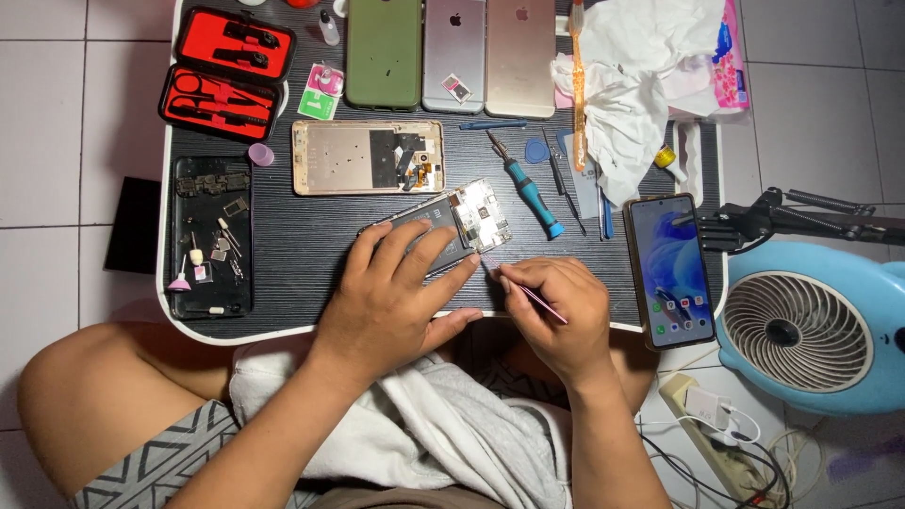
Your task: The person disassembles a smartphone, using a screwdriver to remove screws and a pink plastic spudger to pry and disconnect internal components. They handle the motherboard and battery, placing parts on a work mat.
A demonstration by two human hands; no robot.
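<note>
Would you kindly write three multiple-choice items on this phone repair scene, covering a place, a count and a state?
1. Where does the red tool case lie on the table?
A. far left corner
B. near right corner
C. centre

2. How many whole phones lie face down in a row at the far edge?
A. one
B. three
C. five

3. What state is the screen of the phone at the right?
A. cracked
B. dark
C. lit

Answers: 1 A, the case lies open at top left. 2 B, green, silver and gold backs show. 3 C, its blue wallpaper and icons show.
</note>
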